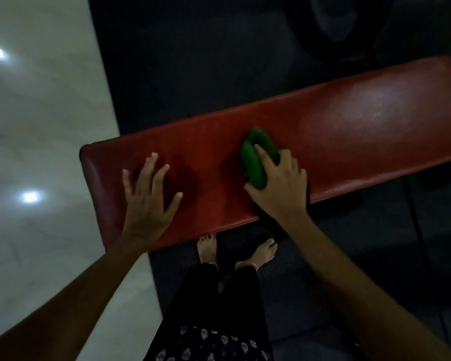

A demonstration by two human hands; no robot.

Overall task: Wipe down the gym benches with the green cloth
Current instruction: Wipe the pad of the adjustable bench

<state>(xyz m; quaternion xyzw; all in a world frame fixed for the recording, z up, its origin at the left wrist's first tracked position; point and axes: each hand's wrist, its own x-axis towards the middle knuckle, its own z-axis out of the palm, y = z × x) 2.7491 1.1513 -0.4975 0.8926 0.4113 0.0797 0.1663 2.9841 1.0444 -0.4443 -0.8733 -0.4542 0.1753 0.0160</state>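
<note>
Head view: the right hand (277, 183) grips the bunched green cloth (257, 157) and presses it onto the red padded desk (349, 121), roughly at mid-length. The left hand (147, 196) lies flat with fingers spread on the pad near its left end, holding nothing. Bare feet (235, 250) stand on the dark floor mat (193, 61) just beside the near edge.

Judging from this, wiping of this desk is under way: the cloth sits mid-pad, and nothing shows which stretches are already clean. No other benches are visible, so those likely remain.
</note>
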